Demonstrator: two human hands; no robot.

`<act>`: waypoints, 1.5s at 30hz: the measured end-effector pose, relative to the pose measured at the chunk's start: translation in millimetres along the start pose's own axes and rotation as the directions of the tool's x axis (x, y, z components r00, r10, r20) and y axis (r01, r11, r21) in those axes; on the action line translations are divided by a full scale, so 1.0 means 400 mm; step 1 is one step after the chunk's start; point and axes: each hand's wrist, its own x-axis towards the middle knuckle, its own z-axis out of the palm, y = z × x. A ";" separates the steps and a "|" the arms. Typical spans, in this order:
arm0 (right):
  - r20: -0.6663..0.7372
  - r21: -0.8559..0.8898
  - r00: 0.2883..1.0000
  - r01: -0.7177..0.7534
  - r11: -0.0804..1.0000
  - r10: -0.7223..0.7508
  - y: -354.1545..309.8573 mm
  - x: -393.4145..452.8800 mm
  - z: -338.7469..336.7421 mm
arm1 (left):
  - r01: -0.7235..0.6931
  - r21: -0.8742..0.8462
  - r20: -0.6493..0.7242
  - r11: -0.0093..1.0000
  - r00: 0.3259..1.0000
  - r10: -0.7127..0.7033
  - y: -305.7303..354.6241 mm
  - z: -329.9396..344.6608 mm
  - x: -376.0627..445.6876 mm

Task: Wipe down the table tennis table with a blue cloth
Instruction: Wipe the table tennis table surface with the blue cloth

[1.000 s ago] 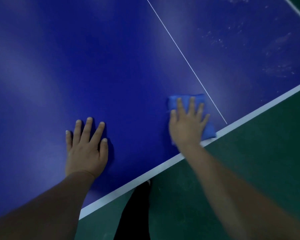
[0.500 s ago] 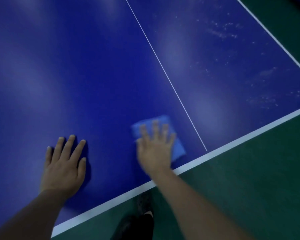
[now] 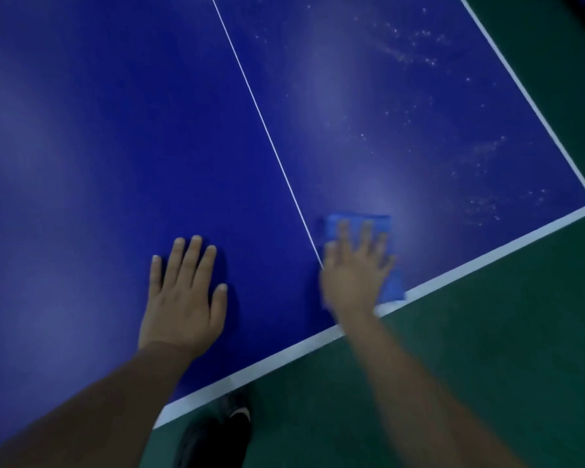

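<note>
My right hand (image 3: pixel 355 271) has slid the blue cloth (image 3: pixel 387 231) rightward across the centre line (image 3: pixel 267 130), fingers flat on it. It's soft and light, so I press it from above; my left hand (image 3: pixel 183 298), at nine o'clock, lies open on the table (image 3: pixel 98 130).

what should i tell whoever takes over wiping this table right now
Left hand: flat on the table tennis table, fingers straight, bracing, holds nothing.
Right hand: pressing the blue cloth flat with spread fingers, just right of the centre line, near the white edge line.
Done: the half left of the centre line looks free of specks.
Left: the right half, where white specks spread toward the far right corner. Sweep the cloth out that way.
</note>
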 end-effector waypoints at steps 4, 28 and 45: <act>0.155 -0.005 0.748 0.654 0.757 -0.645 0.002 -0.157 0.038 | 0.012 0.032 0.019 0.999 1.000 -0.012 0.003 0.004 0.004; 0.151 -0.055 0.974 -0.165 0.985 0.171 0.264 0.177 -0.047 | -0.004 0.032 0.018 0.999 1.000 0.003 0.012 0.005 0.012; 0.021 -0.058 0.981 -0.191 0.980 0.193 0.131 0.406 -0.018 | -0.001 0.046 0.018 0.999 1.000 0.000 0.004 0.002 0.016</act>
